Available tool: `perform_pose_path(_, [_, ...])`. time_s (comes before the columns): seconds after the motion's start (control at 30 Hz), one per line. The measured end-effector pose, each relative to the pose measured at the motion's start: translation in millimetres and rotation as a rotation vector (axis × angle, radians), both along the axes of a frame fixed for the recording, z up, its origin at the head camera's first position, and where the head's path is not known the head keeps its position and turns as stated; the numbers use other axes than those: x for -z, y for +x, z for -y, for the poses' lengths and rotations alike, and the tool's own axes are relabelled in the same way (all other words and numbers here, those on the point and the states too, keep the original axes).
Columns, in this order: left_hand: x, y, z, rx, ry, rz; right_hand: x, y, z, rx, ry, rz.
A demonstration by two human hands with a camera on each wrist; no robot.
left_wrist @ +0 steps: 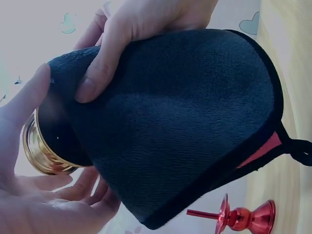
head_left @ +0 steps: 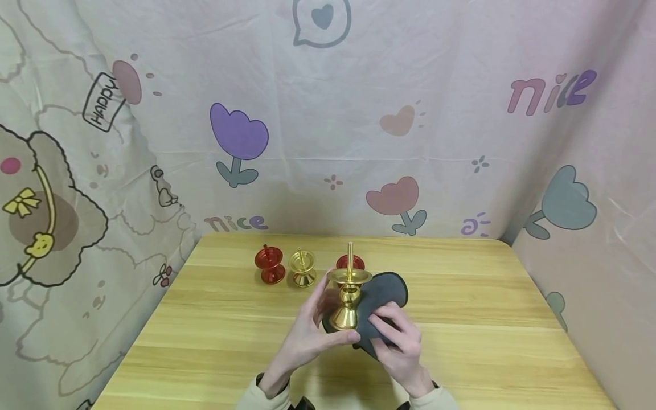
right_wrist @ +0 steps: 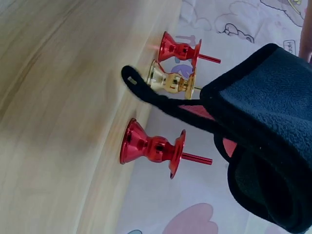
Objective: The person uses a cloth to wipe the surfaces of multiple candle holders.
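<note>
in the head view, the left hand is holding the gold candle holder above the counter, its thumb and fingers curling round the base, while the right hand is pinching the dark cloth beside it. in the left wrist view, the cloth is partly covering that base, the right hand's thumb pressing on top. in the right wrist view, two red holders and a small gold holder are standing on the counter.

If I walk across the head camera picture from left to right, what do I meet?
Red candle holder, standing gold candle holder, held gold candle holder, right-hand fingers.
</note>
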State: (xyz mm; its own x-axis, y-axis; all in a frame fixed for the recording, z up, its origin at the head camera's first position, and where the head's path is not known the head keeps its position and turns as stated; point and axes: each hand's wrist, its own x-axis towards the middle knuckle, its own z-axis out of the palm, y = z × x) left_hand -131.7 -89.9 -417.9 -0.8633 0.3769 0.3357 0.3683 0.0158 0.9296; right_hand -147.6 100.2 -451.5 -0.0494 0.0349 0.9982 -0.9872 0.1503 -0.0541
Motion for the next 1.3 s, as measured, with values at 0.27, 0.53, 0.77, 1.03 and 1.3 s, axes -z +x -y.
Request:
perform_pose_path(0.27, [-1.2, -0.5, 4.0, 0.157, 0.151, 0.026, 9.8, 1.1, -1.9, -0.097, -0.077, 0.125])
perform_pose_path(0.53, [-5.2, 1.1, -1.3, 0.083, 0.023, 0.051, 18.6, -2.5, -6.5, -0.097, -0.090, 0.163])
perform_pose_path(0.77, [-4.6, 2.9, -2.2, 0.028, -0.001, 0.092, 15.9, -1.5, -7.8, -0.118, -0.057, 0.143])
perform_pose_path(1.03, [0.9, -0.5, 2.7, 0.175, 0.083, 0.054, 12.4, -1.3, -8.9, -0.143, -0.068, 0.139])
perform_pose_path(1.3, [-6.1, -4.6, -0.4, 0.099, 0.223, 0.235, 4.1, -2.8, -9.5, -0.091, -0.043, 0.012])
